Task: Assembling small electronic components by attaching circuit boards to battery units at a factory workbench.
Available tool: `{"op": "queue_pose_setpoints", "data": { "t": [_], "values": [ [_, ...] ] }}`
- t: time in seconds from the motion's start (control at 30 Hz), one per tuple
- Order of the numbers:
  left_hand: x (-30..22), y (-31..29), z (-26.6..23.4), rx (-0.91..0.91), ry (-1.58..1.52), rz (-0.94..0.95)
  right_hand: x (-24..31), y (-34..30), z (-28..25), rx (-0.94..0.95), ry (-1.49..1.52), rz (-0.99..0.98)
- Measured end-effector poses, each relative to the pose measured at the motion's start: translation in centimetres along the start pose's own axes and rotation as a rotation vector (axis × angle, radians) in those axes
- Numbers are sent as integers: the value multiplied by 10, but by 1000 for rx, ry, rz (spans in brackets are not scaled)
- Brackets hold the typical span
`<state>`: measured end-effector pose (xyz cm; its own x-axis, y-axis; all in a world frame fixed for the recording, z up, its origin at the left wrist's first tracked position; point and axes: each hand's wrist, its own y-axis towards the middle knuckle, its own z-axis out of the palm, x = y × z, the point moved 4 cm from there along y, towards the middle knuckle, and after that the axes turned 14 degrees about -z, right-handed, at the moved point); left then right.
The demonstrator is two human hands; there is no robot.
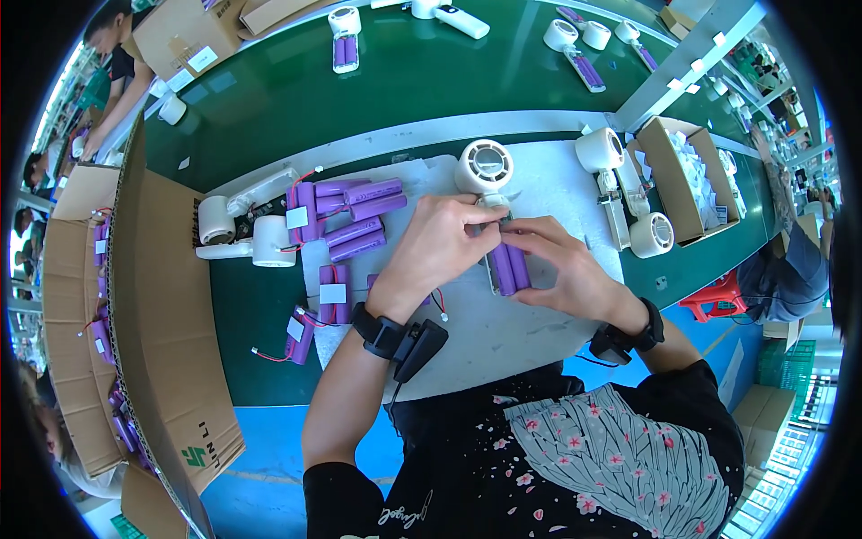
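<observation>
A white handheld fan (486, 167) with a round grille lies in front of me, its handle opened toward me. A purple two-cell battery pack (509, 269) sits in or on that handle. My left hand (442, 244) pinches at the joint between fan head and handle; what lies between its fingertips is hidden. Closed round the handle, my right hand (573, 274) has its fingers near the joint and its thumb by the pack's near end. Left of my left hand, several loose purple battery packs (356, 241) with red leads lie on the pale mat (467, 346).
White fan bodies (272, 241) lie at the left, others (652, 234) at the right. A tall cardboard box (175, 332) borders the left; a carton of plastic bags (687, 184) stands at right. Beyond a metal rail, more fans (345, 40) lie on green surface. Other people sit nearby.
</observation>
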<state>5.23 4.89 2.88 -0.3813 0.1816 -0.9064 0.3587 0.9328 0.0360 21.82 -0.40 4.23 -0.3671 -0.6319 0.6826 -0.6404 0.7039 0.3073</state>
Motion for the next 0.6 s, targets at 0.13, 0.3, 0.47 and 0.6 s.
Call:
{"op": "queue_pose_setpoints", "data": {
  "t": [0.13,0.3,0.47,0.6],
  "values": [
    [1,0,1,14,-11,-23,5,-5,0,-31,-67,-25],
    [8,-1,2,50,-75,-99,4,-7,3,-40,-213,-122],
    [14,-1,0,164,-100,-250,5,-6,4,-25,-250,-149],
    [15,-2,1,243,-203,-277,7,1,4,-63,-113,90]
  ]
}}
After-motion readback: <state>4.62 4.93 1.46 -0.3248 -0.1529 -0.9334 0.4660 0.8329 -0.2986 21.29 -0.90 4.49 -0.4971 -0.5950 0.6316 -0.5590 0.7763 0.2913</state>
